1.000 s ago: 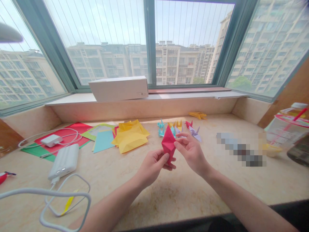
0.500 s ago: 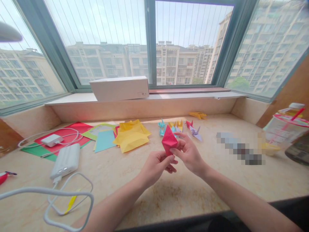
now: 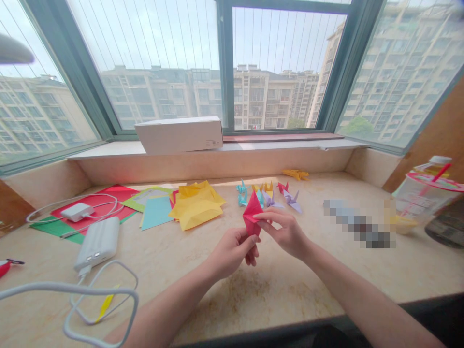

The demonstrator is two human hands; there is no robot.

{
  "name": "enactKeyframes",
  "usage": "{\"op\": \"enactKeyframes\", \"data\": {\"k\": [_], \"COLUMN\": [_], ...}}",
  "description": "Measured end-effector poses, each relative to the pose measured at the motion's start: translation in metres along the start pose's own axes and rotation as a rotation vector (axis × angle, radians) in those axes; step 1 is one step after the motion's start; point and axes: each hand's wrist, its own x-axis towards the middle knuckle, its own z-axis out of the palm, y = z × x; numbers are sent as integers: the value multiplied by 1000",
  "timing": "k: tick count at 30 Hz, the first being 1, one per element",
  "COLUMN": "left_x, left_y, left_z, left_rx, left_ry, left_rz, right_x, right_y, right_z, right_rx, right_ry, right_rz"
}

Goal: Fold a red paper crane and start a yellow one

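Both hands hold a folded red paper piece (image 3: 252, 215) above the beige stone counter (image 3: 275, 285). My left hand (image 3: 232, 249) pinches its lower end from below. My right hand (image 3: 284, 231) grips its right side, fingers curled over the fold. The paper's pointed tip sticks up between them. Just behind it stand several small folded paper cranes (image 3: 268, 193) in blue, yellow, red and purple.
Yellow folded sheets (image 3: 195, 205) and red, green and blue paper (image 3: 108, 203) lie at left. A white power bank (image 3: 97, 241) with a looping cable (image 3: 97, 295), a charger (image 3: 76, 211), a white box (image 3: 179, 135) on the sill, and a lidded plastic cup (image 3: 424, 198) at right.
The red paper has been pressed shorter and turned slightly. My right fingers moved from its side to curl over the fold, and both hands drew closer together.
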Motion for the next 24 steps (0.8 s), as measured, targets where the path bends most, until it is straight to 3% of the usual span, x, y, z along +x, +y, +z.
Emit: {"op": "enactKeyframes", "data": {"k": [4, 8, 11, 16, 20, 24], "left_x": [1, -2, -5, -7, -4, -2], "left_y": [1, 5, 10, 18, 18, 19], "left_z": [-2, -1, 2, 1, -4, -8], "left_rx": [-13, 15, 101, 303, 267, 244], "left_ry": [-4, -48, -27, 184, 257, 294], "left_rz": [14, 24, 87, 320, 260, 267], "right_x": [1, 3, 3, -2, -6, -4], "right_y": [1, 1, -1, -6, -9, -11], "right_z": [0, 8, 10, 12, 13, 11], "right_rx": [108, 382, 487, 326, 107, 107], "right_ry": [-2, 85, 146, 94, 30, -9], "right_rz": [69, 258, 309, 220, 112, 185]}}
